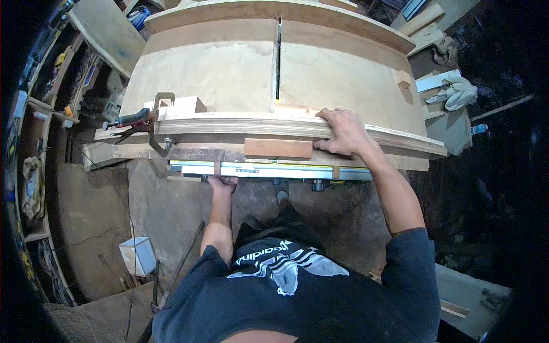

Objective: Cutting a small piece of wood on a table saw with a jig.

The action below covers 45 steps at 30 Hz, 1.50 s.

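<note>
Long plank [263, 124] lying left to right across mid-frame on the wooden desk [229, 68], right hand [343, 134] flat on top with fingers spread. Left hand [222, 184] curled under the metal rail [286, 170] below. Red-handled clamp [134, 121] at left. Cluttered workshop, concrete floor [97, 217] lower left.

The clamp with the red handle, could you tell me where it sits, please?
In the head view the clamp grips the wooden fence's left end, beside a small wooden block, far from the right hand.

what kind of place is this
Most likely a woodworking shop: a table saw with a plywood sled on top, a clamp on the sled's fence, and cluttered tool shelves along the left wall.
</note>
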{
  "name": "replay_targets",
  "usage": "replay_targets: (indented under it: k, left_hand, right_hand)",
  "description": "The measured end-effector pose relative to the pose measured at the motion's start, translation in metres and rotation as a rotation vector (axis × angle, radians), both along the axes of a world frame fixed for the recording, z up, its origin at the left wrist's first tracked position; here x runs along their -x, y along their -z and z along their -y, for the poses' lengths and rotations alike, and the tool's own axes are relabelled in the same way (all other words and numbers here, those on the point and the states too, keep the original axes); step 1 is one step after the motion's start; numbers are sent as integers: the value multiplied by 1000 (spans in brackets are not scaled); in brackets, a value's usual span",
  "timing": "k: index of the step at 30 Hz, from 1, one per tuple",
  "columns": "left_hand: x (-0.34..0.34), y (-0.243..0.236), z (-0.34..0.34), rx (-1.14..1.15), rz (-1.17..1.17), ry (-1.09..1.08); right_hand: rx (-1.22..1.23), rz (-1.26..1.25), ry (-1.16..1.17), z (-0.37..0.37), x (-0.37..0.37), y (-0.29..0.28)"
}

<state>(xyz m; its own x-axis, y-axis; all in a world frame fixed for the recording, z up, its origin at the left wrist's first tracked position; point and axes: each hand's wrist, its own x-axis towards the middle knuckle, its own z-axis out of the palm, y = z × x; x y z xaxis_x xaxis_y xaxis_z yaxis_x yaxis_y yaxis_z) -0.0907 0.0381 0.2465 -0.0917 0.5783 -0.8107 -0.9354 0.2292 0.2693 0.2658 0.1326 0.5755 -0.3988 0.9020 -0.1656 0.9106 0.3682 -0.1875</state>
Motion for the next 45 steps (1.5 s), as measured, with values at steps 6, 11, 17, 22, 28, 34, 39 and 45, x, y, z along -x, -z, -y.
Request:
replay_targets:
  k: [6,11,17,22,28,34,39,45]
  left_hand:
    - [-1,15,-1,-12,34,-27]
    - [4,22,3,-33,19,-104]
    - [17,14,34,242,-235,117]
    - [25,27,97,243,-304,237]
    - [22,28,164,353,-352,137]
    - [-7,24,194,368,-544,183]
    - [-15,14,174,338,-808,582]
    - [0,8,175,152,-998,465]
  right_hand:
    - [-28,-14,-31,-1,-6,6]
    - [-17,28,-23,-3,-3,0]
    - [105,-526,154,-50,-51,16]
    - [453,-205,88,-79,-66,33]
    - [607,-431,93,-82,-86,-2]
    - [-272,-342,-318,-75,-126,-2]
    - [-129,-443,-35,-79,-158,37]
    - [-74,-415,58,-77,-175,47]
